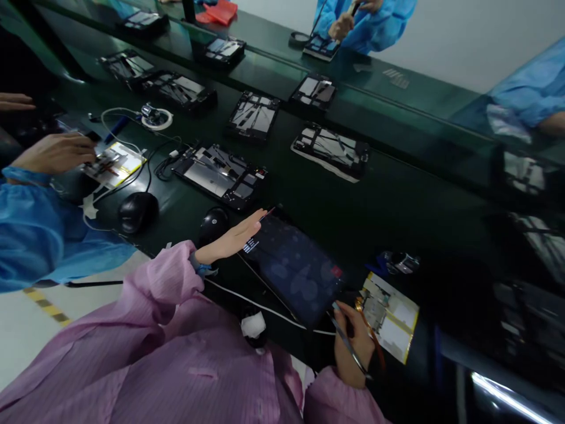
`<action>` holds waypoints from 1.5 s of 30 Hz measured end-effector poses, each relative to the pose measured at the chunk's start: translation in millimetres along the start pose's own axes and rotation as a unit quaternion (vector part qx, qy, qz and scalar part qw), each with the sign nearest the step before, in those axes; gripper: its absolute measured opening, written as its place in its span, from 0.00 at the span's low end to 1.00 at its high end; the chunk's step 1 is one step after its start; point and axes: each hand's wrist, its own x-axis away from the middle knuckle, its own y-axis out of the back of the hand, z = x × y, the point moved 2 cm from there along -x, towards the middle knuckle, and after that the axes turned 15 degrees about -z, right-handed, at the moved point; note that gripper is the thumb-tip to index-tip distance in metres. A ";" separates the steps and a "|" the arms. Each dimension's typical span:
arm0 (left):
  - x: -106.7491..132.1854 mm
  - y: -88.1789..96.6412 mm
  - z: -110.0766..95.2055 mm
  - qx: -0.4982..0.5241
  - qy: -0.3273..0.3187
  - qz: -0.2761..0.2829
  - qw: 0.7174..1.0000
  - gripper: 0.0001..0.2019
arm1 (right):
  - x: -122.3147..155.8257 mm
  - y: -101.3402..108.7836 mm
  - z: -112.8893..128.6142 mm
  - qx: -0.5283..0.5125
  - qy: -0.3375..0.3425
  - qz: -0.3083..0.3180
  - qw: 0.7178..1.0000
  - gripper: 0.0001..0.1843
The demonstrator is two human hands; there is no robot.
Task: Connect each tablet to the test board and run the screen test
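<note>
A dark tablet screen (295, 265) lies on the bench in front of me, with small white text at its left end and a red mark near its right end. My left hand (233, 238) is open, its fingers stretched flat over the screen's left edge. At the screen's lower right corner, my right hand (354, 344) is closed around metal tweezers (351, 347). Just right of that hand sits a flat, yellow-edged battery pack (392, 321) with a circuit board and orange ribbon cable. A white cable (256, 303) runs below the tablet.
Several opened tablets stand across the bench, one of them an opened tablet (220, 174) beyond my left hand. Black mice (138, 212) sit to the left. A metal device (401, 262) is beyond the battery pack. Co-workers in blue sleeves (30, 229) work at left and across the bench.
</note>
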 end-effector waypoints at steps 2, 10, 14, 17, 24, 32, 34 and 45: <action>1.4 -0.7 -2.4 -0.001 0.006 -0.006 1.000 0.27 | 0.4 0.3 1.8 -0.006 0.003 -0.002 1.000 0.24; 9.4 -8.4 2.2 -0.022 -0.031 -0.040 0.998 0.31 | 3.0 3.5 8.0 -0.039 0.021 -0.004 0.999 0.18; 10.9 -8.8 1.4 -0.026 -0.040 -0.051 0.998 0.31 | 3.5 4.9 11.6 -0.056 0.023 -0.003 0.998 0.17; 10.6 -7.9 -0.1 -0.007 -0.024 -0.050 0.998 0.30 | 3.4 4.6 11.1 -0.053 0.019 -0.004 0.998 0.17; 7.4 -5.7 0.8 0.041 0.012 -0.038 0.998 0.30 | 0.8 2.9 6.0 -0.028 0.025 -0.005 0.999 0.20; 4.6 -6.1 -1.0 0.109 0.035 -0.040 0.993 0.29 | -0.6 1.8 6.5 -0.020 0.041 -0.005 0.999 0.22; 4.8 -5.8 -1.4 0.118 0.036 -0.045 0.991 0.29 | -0.5 2.1 6.4 -0.012 0.030 -0.001 0.999 0.23; 3.1 -4.8 0.6 0.097 0.024 -0.041 0.994 0.27 | -3.3 0.5 7.8 -0.019 -0.002 0.025 0.999 0.25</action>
